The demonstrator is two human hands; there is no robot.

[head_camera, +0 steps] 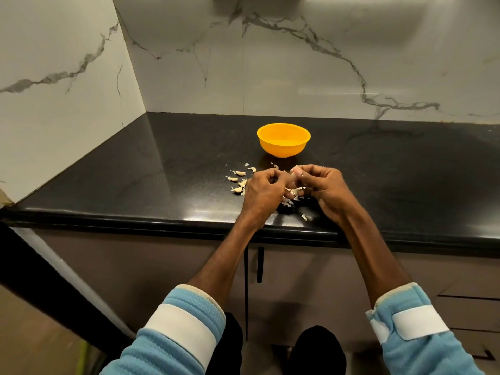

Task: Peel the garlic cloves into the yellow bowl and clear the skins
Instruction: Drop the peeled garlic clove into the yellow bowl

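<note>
Cloves lie loose on the counter at left. Left hand and right hand, fingers curled, pinch one clove between them above skins; bowl stands just behind.

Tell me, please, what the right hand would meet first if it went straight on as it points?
Probably the yellow bowl: the right hand, pinching a garlic clove, points forward and slightly left toward it, though depth is unclear.
</note>
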